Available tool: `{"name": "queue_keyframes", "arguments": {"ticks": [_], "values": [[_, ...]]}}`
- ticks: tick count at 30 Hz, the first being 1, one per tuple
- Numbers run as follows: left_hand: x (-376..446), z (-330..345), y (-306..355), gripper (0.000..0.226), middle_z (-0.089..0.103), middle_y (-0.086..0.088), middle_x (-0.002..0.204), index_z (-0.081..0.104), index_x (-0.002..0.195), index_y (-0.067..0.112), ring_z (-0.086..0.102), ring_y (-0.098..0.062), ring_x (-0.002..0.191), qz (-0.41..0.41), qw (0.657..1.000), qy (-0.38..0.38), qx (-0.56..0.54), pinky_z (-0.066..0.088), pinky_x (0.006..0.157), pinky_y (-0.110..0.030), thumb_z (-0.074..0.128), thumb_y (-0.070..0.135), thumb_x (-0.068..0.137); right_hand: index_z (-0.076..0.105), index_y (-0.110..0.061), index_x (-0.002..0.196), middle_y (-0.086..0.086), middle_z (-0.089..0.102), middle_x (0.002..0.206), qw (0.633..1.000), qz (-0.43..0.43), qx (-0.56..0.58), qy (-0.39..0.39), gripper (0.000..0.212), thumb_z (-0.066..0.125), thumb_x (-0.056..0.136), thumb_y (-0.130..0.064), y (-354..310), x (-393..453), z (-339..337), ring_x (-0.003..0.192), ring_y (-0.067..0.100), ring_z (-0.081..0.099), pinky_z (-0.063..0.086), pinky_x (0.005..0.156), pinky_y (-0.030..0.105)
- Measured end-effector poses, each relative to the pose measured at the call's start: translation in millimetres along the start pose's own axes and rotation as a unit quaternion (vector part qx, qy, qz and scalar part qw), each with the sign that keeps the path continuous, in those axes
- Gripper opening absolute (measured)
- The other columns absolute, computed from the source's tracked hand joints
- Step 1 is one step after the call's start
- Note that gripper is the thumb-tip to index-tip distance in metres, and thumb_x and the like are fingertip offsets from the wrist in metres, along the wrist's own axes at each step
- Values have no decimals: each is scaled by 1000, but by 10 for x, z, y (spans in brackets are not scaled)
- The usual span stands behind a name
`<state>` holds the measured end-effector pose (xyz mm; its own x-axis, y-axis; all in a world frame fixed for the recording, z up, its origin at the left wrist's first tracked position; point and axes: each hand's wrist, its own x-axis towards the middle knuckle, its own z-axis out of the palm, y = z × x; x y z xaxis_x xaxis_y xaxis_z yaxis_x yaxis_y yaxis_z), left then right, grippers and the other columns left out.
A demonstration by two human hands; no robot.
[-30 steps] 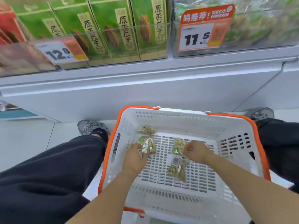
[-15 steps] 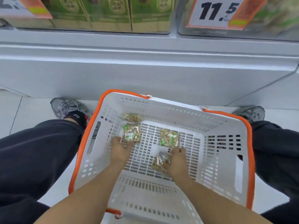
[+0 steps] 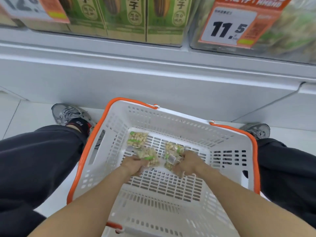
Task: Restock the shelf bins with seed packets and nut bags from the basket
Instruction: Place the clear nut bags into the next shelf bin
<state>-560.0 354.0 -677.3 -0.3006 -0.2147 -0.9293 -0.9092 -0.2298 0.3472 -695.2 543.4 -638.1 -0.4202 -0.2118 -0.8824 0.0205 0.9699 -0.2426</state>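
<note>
While the basket (image 3: 109, 142) sits on the floor between the person's knees, both hands are down on its slatted bottom, gathering the last few nut bags. The left hand (image 3: 135, 165) has its grip curled round the near edge of one clear bag of pale nuts (image 3: 149, 157), and the right hand (image 3: 187, 164) has its grip clamped on another bag (image 3: 171, 159), perhaps two bunched together; blur keeps me from counting. One more bag (image 3: 136, 139) lies loose near the far left corner of the basket floor, just beyond the left hand and untouched.

Taking a bag in each hand makes sense to me: one rise to the shelf moves twice the stock. Parking the basket right against the shelf base keeps the reach short. Above, the clear bin behind the 11.5 price tag (image 3: 229, 26) seems to hold similar greenish bags, so that is likely where these belong, beside the green seed packets (image 3: 164, 19) standing upright in the neighbouring bin. The bags look slippery and floppy, so a pinch at the edge could let one slide out on the lift.
</note>
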Motion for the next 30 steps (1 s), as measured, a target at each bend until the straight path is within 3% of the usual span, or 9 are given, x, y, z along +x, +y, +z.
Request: {"name": "queue_keyframes", "arguments": {"ticks": [4,6,8,10,12,16,21,25,30], "values": [[-312,-5,88,47,64,-9,117,54,124,-8,73,-15,80,-8,995,-82,58,61,71,-26,75,0,82,54,-10,98,13,67,95,993,-99,-32,55,41,85,77,-26,-241,-358,-564,80,31,70,60,70,41],[-602,-32,317,40,65,-5,118,59,117,-5,71,-7,79,16,985,-131,108,57,65,-16,77,9,84,62,-9,106,10,69,100,976,-166,-109,91,43,84,78,-33,-373,-674,-874,89,29,69,57,82,44],[-920,-69,631,50,66,-10,119,57,120,-4,72,-14,92,69,976,-167,121,58,84,-26,81,16,81,68,-15,105,-2,70,96,953,-232,-149,123,38,83,78,-38,-498,-1094,-1221,88,17,65,53,83,34],[-1274,-109,944,54,68,-17,117,49,126,-4,72,-25,99,114,969,-201,87,51,102,-42,78,9,82,72,-24,93,-18,69,78,933,-299,-135,150,23,85,77,-35,-584,-1556,-1529,73,1,62,48,68,17],[-1632,-166,1248,48,74,-14,99,42,129,2,73,-27,94,164,960,-220,62,51,101,-43,68,2,89,76,-28,97,-21,73,85,906,-362,-97,198,22,86,77,-29,-611,-1934,-1752,77,-1,66,51,70,17],[-2327,-325,1823,52,73,-14,98,43,133,15,73,-26,89,275,929,-247,26,60,80,-33,59,-7,88,70,-24,124,-5,61,136,767,-498,-57,400,55,73,81,8,-535,-2313,-1947,123,4,57,46,103,23],[-2891,-405,2324,75,68,-25,115,39,138,20,71,-27,94,398,884,-246,19,60,74,-33,70,-12,78,56,-22,136,8,46,151,649,-584,-47,486,75,57,76,24,-557,-2407,-1949,141,9,40,39,112,22],[-3093,-419,2448,78,65,-31,115,40,135,27,69,-35,97,449,849,-276,-43,60,74,-41,62,-21,78,52,-19,142,7,32,160,642,-604,-35,470,63,54,87,12,-717,-2510,-1918,148,11,31,31,117,22],[-3165,-359,2608,81,66,-25,108,46,128,23,65,-39,93,467,822,-302,-121,57,75,-49,54,-19,59,36,-21,153,-4,8,167,695,-599,-26,397,71,66,90,-12,-731,-2609,-1900,153,10,14,21,119,21]]}}
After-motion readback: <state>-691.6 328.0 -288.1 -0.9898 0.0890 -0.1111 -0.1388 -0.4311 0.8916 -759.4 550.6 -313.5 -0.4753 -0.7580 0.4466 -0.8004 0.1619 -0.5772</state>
